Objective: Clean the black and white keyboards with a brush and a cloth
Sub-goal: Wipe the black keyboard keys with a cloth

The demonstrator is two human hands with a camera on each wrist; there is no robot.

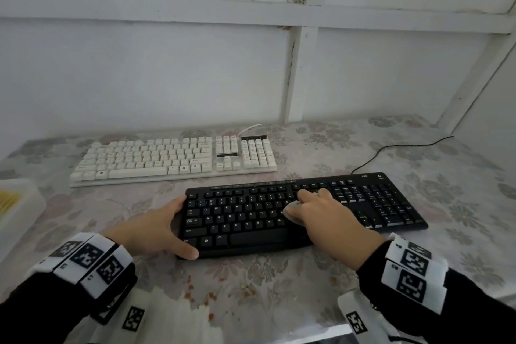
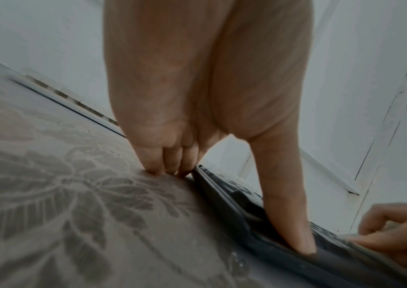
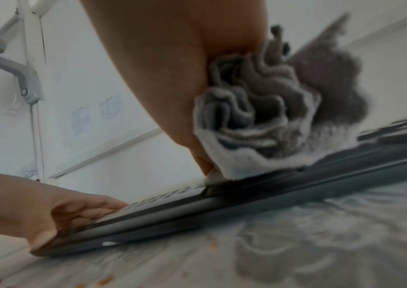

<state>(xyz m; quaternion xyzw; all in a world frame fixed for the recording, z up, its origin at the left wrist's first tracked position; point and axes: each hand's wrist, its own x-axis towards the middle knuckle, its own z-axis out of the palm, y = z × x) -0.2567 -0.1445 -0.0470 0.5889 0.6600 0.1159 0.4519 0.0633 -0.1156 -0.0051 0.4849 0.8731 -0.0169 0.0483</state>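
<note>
Bracing black keyboard (image 1: 251,218) edge, left hand (image 1: 156,229).

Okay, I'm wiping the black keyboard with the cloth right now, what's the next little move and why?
Probably slide the cloth rightward along the black keyboard. Your right hand presses it on the middle keys, so the number pad side looks unwiped, and your left hand already braces the left edge.

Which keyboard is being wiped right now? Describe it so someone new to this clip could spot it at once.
On the floral-patterned tablecloth, two keyboards lie one behind the other. It is the nearer black plastic keyboard, steadied at its left end by the left hand while the right hand presses a bunched grey cloth onto its keys. The cream-white keyboard behind lies untouched.
</note>
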